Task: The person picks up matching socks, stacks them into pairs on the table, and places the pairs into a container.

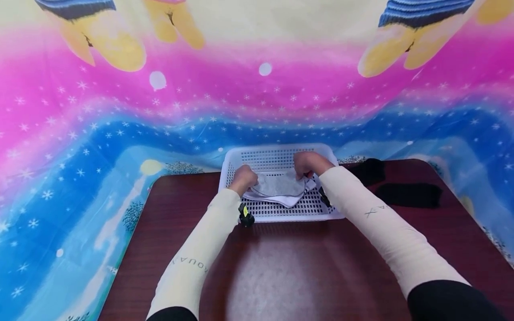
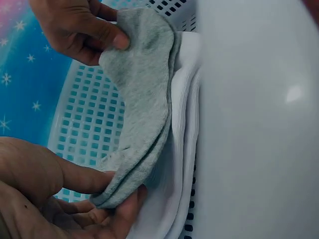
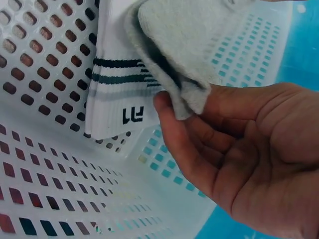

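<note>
A pair of grey socks (image 1: 279,184), laid one on the other, stretches between my two hands inside the white basket (image 1: 287,218). My left hand (image 1: 243,178) pinches one end between thumb and fingers, as the left wrist view shows. With thumb and fingertips my right hand (image 3: 244,134) pinches the opposite end, where the layers part slightly at the opening. Under the grey pair lie white socks (image 2: 182,114), folded flat in the basket. Their cuff carries dark stripes and a black logo (image 3: 133,115), seen in the right wrist view.
Two black socks (image 1: 409,195) lie on the dark red-brown table (image 1: 176,196) right of the basket, partly behind my right forearm. A printed snowflake curtain (image 1: 241,102) hangs behind the table. The basket's perforated walls (image 3: 50,174) rise around both hands.
</note>
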Action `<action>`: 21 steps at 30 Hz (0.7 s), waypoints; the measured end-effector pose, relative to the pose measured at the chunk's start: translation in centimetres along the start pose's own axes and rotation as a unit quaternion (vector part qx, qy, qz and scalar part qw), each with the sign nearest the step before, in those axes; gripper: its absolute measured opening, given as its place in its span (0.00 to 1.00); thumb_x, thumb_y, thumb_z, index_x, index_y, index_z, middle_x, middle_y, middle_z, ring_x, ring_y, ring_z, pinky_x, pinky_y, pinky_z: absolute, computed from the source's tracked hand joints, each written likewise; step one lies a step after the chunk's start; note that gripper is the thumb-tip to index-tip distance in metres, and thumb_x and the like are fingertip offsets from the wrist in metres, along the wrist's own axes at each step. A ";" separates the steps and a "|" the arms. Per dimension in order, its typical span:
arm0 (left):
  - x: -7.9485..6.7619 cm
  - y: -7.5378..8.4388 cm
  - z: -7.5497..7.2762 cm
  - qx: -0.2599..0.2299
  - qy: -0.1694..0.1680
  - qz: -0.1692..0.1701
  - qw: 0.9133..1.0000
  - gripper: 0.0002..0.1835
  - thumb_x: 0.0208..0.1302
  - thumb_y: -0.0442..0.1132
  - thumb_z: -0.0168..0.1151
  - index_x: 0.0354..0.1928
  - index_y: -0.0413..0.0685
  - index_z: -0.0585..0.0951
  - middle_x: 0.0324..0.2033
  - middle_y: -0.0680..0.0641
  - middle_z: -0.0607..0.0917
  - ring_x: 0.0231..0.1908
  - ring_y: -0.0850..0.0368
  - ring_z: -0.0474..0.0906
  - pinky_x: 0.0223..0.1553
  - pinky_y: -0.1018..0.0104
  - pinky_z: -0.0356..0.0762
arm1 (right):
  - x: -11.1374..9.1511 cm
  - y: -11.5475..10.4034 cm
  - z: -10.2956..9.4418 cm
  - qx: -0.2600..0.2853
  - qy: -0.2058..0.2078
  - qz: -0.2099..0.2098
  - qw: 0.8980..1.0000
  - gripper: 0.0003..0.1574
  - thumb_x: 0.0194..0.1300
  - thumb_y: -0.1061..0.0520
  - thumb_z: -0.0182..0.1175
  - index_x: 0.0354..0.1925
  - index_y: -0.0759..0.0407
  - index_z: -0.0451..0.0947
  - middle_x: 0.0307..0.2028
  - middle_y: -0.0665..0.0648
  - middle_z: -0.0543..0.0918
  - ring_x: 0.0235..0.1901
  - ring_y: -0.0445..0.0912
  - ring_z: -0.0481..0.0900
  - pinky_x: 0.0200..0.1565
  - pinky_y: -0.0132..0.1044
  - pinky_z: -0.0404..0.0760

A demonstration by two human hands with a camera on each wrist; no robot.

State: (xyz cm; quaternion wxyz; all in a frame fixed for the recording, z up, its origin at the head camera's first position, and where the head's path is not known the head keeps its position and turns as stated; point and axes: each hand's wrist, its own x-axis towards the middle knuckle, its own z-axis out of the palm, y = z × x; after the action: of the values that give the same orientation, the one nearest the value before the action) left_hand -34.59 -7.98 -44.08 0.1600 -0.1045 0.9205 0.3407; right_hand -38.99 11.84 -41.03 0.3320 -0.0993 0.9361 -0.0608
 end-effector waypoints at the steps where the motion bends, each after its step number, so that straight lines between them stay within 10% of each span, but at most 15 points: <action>1: -0.1 0.0 0.0 0.006 0.000 0.004 1.000 0.06 0.60 0.28 0.55 0.40 0.35 0.76 0.31 0.43 0.76 0.20 0.55 0.72 0.30 0.59 0.82 | 0.0 -0.1 0.1 0.002 -0.001 0.005 1.000 0.19 0.64 0.62 0.59 0.51 0.69 0.70 0.18 0.52 0.67 0.14 0.38 0.67 0.20 0.30 0.70; 9: -1.4 0.2 0.5 0.096 0.011 0.077 0.992 0.07 0.55 0.25 0.48 0.26 0.44 0.69 0.26 0.44 0.72 0.23 0.53 0.65 0.21 0.66 0.64 | -0.2 -0.9 1.2 -0.041 0.017 0.027 0.999 0.21 0.57 0.66 0.58 0.50 0.67 0.70 0.36 0.60 0.75 0.22 0.43 0.70 0.23 0.32 0.71; 21: -2.2 0.1 0.8 0.218 0.068 0.065 0.972 0.10 0.64 0.35 0.50 0.42 0.37 0.76 0.47 0.34 0.75 0.52 0.40 0.71 0.53 0.52 0.73 | -1.1 -1.4 3.1 -0.059 0.110 0.045 0.991 0.22 0.54 0.64 0.64 0.50 0.64 0.75 0.39 0.60 0.78 0.34 0.50 0.77 0.31 0.38 0.78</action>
State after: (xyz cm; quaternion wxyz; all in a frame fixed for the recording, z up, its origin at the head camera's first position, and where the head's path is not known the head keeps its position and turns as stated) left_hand -32.43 -7.19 -43.74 0.0937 -0.0299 0.9861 0.1341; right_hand -35.99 10.54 -42.56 0.2234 -0.0694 0.9723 -0.0012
